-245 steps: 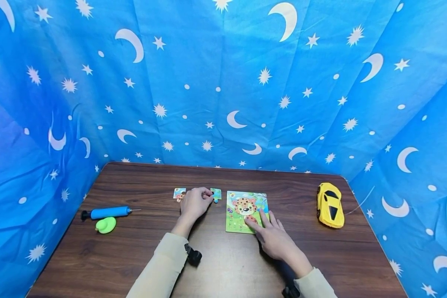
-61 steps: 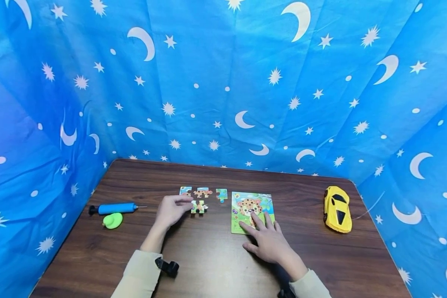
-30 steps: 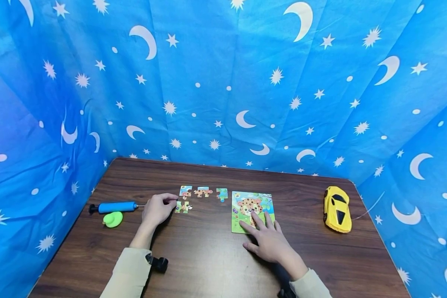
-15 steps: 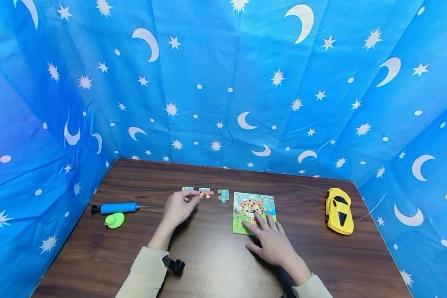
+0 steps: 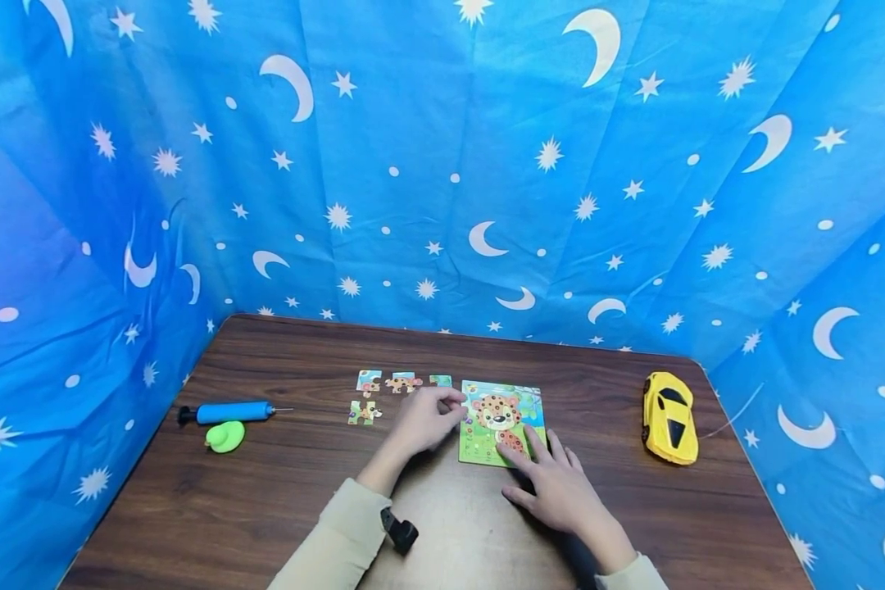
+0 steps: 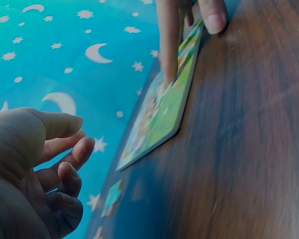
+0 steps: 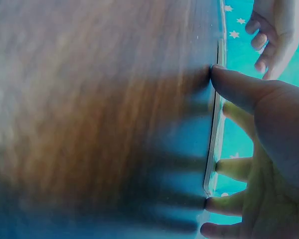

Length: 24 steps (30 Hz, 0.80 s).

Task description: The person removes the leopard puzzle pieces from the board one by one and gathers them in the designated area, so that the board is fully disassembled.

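Observation:
A square jigsaw board (image 5: pixel 479 447) with a spotted leopard cub picture lies on the table in front of me. My right hand (image 5: pixel 556 483) rests on its lower right part, fingers spread; the right wrist view shows the fingertips along its edge. Over the left edge of the board hovers my left hand (image 5: pixel 429 416), its fingers loosely bent and, in the left wrist view, nothing between them. Left of the board lie loose jigsaw pieces: a sky piece (image 5: pixel 369 379), a spotted piece (image 5: pixel 401 382) and a blue-green one (image 5: pixel 440 380) partly behind my left hand. Below them sits a green-edged piece (image 5: pixel 365 413).
A blue hand pump (image 5: pixel 232 412) with a needle and a green toy duck (image 5: pixel 225 437) lie at the left. A yellow toy car (image 5: pixel 669 418) stands at the right. A blue curtain (image 5: pixel 413 205) with moons and stars hangs behind the brown table (image 5: pixel 265 492).
My left hand first slid the green-edged piece leftward under the row and let it go, then moved right to the board. My right hand has shifted slightly toward the board's lower right.

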### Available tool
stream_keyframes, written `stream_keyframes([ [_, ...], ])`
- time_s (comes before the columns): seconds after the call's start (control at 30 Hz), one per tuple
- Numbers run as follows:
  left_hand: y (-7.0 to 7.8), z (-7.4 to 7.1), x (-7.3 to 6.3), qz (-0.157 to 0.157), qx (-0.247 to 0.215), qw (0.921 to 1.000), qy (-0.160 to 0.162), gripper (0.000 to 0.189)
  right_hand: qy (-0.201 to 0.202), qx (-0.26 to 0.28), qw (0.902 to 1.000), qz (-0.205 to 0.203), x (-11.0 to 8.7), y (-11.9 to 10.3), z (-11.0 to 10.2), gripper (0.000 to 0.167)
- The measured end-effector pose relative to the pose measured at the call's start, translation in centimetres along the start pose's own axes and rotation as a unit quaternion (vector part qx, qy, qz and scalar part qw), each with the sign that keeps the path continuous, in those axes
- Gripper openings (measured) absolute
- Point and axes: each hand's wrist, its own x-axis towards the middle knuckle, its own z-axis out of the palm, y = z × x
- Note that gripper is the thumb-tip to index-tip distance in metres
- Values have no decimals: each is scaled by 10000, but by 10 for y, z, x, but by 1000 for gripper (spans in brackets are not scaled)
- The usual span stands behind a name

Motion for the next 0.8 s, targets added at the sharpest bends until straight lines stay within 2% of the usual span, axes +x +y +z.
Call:
stream_keyframes([
  [0.27,6,32,14,-125,196,9986,-484,24,-116,-93,9998,-95,2,3,0,61],
  [0.43,8,45,18,-567,539,9953,-565,28,-244,-62,9997,-40,4,2,0,62],
  [0.57,8,51,19,-803,816,9920,-534,30,-288,11,9996,14,4,0,0,61],
  [0.8,11,53,17,-858,1106,9892,-427,25,-319,37,9995,70,3,1,-2,60],
])
